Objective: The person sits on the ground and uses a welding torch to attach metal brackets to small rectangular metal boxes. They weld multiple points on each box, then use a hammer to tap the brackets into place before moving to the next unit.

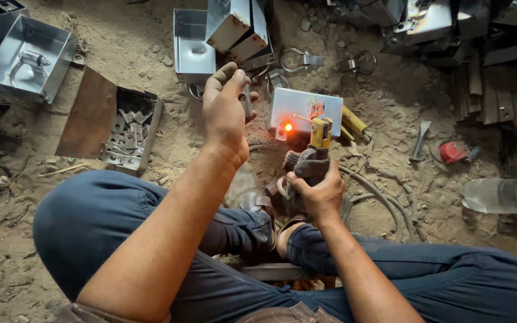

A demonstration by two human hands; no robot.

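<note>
Fingers of right hand [313, 190] clamped on electrode holder [318, 140]; left hand [225, 110] fingers pinch metal piece [246, 98] beside plate [305, 109].

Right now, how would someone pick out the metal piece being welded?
Start at the person's right hand, gripping a yellow-tipped electrode holder above the crossed legs. Just beyond its tip, a small flat grey plate stands on the dirt. Unlike the open metal boxes behind, it carries a glowing orange spot.
</note>
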